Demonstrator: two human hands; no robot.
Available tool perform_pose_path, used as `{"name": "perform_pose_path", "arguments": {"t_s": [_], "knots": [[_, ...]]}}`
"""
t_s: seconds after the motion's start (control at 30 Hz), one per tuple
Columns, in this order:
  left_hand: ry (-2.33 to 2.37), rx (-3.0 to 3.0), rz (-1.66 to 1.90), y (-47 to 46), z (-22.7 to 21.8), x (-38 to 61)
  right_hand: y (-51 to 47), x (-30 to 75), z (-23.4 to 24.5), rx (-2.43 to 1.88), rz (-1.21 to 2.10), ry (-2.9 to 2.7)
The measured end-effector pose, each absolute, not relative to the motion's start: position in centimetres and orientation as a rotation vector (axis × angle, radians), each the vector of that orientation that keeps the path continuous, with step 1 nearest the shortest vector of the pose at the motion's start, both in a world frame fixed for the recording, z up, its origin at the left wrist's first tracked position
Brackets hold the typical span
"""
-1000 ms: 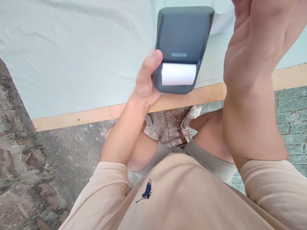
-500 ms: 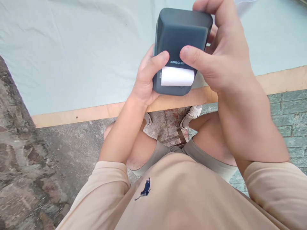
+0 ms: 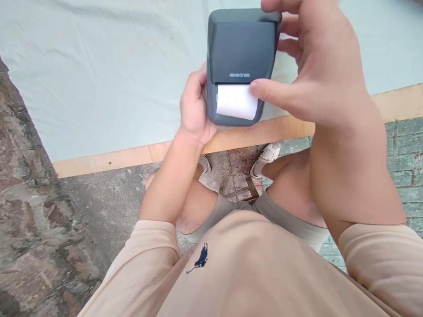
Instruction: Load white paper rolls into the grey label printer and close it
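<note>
Printer (image 3: 243, 50), underside out of sight

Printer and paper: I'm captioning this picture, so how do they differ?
The printer is dark with pale lettering; the paper is white, with no print visible. The printer is larger: the paper covers only part of its near end. The printer's corners are rounded; the paper's look sharper. Both look roughly four-sided.

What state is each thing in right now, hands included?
Printer: held up, lid closed; power unclear.
Paper: sticking out of the printer.
Left hand: gripping the printer's left side.
Right hand: spread, thumb at the paper's right edge, fingers at the printer's upper corner.
Cloth: spread out, lightly wrinkled.
Table: cloth-covered, wooden near edge showing.
</note>
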State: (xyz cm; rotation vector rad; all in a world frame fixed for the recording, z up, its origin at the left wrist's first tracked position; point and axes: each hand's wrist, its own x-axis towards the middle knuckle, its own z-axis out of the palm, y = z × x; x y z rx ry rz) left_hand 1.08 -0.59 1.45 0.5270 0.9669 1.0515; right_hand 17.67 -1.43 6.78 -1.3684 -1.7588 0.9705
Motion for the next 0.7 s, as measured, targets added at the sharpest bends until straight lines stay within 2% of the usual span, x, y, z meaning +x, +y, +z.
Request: {"name": "perform_pose_path", "arguments": {"t_s": [0.1, 0.17, 0.33, 0.53, 0.7], "knots": [[0.950, 0.521, 1.021, -0.5, 1.3, 0.6, -1.2, 17.3, 6.6, -1.551, 0.493, -1.537], [0.956, 0.522, 0.973, -0.6, 1.4, 0.3, -1.1, 17.3, 6.6, -1.548, 0.369, -1.413], [0.822, 0.615, 0.919, -1.1, 2.4, 0.7, -1.3, 17.7, 6.8, -1.422, 0.402, -2.014], [0.734, 0.824, 0.937, -1.4, 2.3, 1.2, -1.1, 17.3, 7.9, -1.891, 0.417, -2.314], [0.744, 0.824, 0.895, -1.3, 1.8, 0.9, -0.9, 16.7, 8.8, -1.970, 0.430, -2.357]]}}
